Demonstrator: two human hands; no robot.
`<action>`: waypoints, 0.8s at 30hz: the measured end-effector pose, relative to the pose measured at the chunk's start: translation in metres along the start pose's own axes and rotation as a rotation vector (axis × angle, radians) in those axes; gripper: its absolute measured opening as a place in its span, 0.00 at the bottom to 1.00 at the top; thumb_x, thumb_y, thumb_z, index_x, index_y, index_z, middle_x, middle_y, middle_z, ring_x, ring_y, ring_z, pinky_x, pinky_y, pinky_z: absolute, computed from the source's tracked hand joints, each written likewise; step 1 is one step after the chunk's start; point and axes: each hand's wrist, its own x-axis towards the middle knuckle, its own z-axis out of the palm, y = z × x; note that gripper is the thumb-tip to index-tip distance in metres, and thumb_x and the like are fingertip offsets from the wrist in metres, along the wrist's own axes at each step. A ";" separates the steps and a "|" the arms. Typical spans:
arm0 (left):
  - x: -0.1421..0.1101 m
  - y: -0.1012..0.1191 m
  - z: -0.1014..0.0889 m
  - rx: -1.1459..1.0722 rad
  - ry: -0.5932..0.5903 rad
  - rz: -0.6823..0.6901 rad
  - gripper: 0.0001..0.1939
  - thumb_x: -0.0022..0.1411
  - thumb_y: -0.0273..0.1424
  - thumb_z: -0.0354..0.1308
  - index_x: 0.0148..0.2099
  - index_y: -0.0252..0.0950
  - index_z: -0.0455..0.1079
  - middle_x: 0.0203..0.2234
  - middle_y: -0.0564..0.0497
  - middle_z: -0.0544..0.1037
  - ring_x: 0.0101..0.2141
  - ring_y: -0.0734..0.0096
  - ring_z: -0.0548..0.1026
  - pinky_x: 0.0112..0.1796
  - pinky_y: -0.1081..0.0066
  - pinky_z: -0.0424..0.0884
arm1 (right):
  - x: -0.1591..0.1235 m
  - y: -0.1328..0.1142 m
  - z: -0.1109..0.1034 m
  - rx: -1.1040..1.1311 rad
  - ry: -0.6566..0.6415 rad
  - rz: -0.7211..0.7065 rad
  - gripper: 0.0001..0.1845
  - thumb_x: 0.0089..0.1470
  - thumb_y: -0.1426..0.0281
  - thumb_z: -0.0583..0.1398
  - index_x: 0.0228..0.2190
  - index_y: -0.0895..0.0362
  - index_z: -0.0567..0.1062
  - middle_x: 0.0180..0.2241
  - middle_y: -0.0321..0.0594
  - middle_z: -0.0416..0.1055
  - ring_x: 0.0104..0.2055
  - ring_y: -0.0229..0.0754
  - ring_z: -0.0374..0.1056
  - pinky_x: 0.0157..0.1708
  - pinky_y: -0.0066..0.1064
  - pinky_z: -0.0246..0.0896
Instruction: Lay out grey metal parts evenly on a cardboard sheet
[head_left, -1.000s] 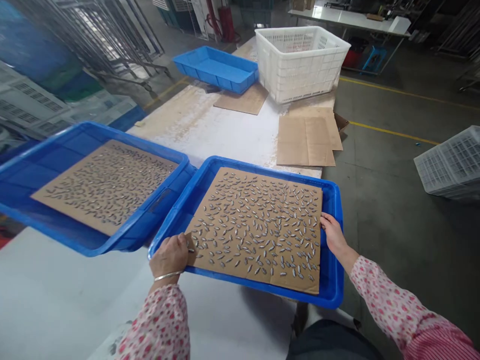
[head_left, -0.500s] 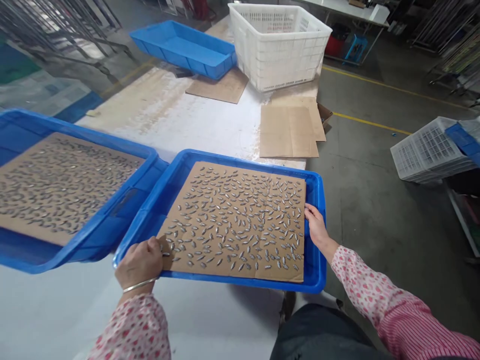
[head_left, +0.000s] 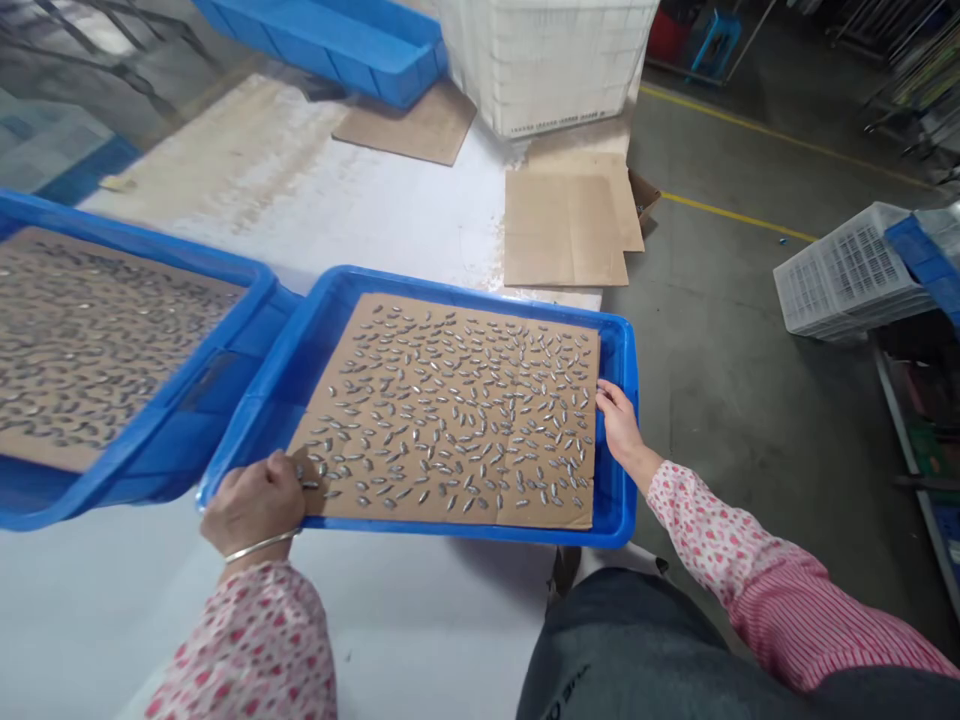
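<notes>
A flat cardboard sheet [head_left: 480, 372] covered with small, silvery, elongated metal pieces [head_left: 461, 415] lies in a shallow blue plastic tray [head_left: 616, 450]. My left hand [head_left: 256, 500], a metal bangle on its wrist, is closed at the sheet's front left corner; its fingertips are mostly hidden. At the opposite side, my right hand [head_left: 621, 425] pinches the sheet's right edge, inside the tray wall. The metal pieces are spread in one loose layer. The sheet's underside is hidden.
To the left, another blue tray [head_left: 176, 478] holds a similar piece-covered cardboard sheet [head_left: 97, 340]. Flat cardboard pieces [head_left: 562, 230], a white plastic crate [head_left: 562, 75] and a lighter blue tray [head_left: 337, 55] are farther back on the white table [head_left: 420, 625]. White crates [head_left: 855, 275] stand at the right.
The view has shifted, so the trays, table and hands appear higher and farther left. Both hands keep their places at the cardboard sheet, which sits about the same in the tray.
</notes>
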 end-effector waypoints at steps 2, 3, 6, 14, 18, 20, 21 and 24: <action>0.000 0.001 -0.001 0.068 0.014 0.021 0.27 0.67 0.39 0.38 0.40 0.25 0.73 0.27 0.48 0.68 0.25 0.73 0.52 0.27 0.73 0.45 | -0.001 -0.004 0.001 0.002 0.005 0.002 0.24 0.45 0.61 0.60 0.44 0.57 0.74 0.47 0.43 0.71 0.46 0.43 0.66 0.50 0.36 0.60; 0.000 0.001 -0.003 0.081 0.018 0.026 0.27 0.67 0.39 0.38 0.42 0.25 0.73 0.28 0.47 0.69 0.25 0.73 0.54 0.27 0.73 0.46 | -0.001 -0.006 0.001 0.003 0.005 0.004 0.24 0.44 0.61 0.60 0.44 0.57 0.74 0.46 0.43 0.71 0.46 0.43 0.66 0.51 0.37 0.60; 0.000 0.005 -0.009 0.113 0.017 0.020 0.26 0.67 0.38 0.38 0.43 0.24 0.73 0.29 0.44 0.72 0.26 0.73 0.56 0.27 0.73 0.47 | -0.001 -0.010 0.001 0.003 -0.009 0.007 0.24 0.44 0.61 0.60 0.44 0.57 0.73 0.45 0.42 0.71 0.47 0.43 0.65 0.53 0.38 0.58; -0.003 0.016 -0.020 0.148 0.002 -0.092 0.28 0.66 0.41 0.38 0.42 0.24 0.73 0.35 0.41 0.76 0.25 0.73 0.59 0.26 0.72 0.46 | -0.003 -0.014 -0.002 -0.044 -0.050 -0.008 0.23 0.45 0.63 0.59 0.44 0.57 0.72 0.46 0.43 0.71 0.49 0.43 0.65 0.53 0.39 0.59; 0.005 0.001 -0.006 0.115 0.002 -0.100 0.27 0.66 0.40 0.40 0.45 0.25 0.73 0.36 0.41 0.76 0.31 0.68 0.66 0.31 0.71 0.56 | -0.009 -0.024 -0.010 -0.092 -0.103 -0.049 0.22 0.47 0.63 0.60 0.44 0.56 0.72 0.45 0.43 0.71 0.48 0.43 0.66 0.52 0.40 0.60; 0.006 -0.008 -0.002 0.046 0.018 -0.160 0.25 0.65 0.39 0.42 0.47 0.24 0.73 0.37 0.41 0.76 0.34 0.66 0.67 0.36 0.69 0.61 | -0.014 -0.032 -0.016 -0.177 -0.120 -0.132 0.19 0.48 0.62 0.60 0.42 0.56 0.72 0.43 0.43 0.72 0.46 0.43 0.67 0.50 0.39 0.62; 0.004 -0.011 -0.003 -0.005 0.040 -0.199 0.24 0.64 0.37 0.43 0.48 0.23 0.72 0.37 0.41 0.75 0.35 0.65 0.68 0.38 0.68 0.62 | -0.017 -0.036 -0.020 -0.243 -0.133 -0.189 0.16 0.49 0.62 0.60 0.40 0.56 0.73 0.41 0.42 0.72 0.43 0.43 0.67 0.48 0.38 0.63; -0.022 -0.010 -0.020 -0.204 0.154 -0.253 0.23 0.62 0.34 0.45 0.48 0.22 0.71 0.37 0.40 0.74 0.39 0.63 0.68 0.45 0.64 0.63 | -0.024 -0.047 -0.029 -0.489 -0.265 -0.384 0.10 0.51 0.63 0.60 0.33 0.55 0.75 0.34 0.40 0.70 0.36 0.40 0.66 0.40 0.35 0.63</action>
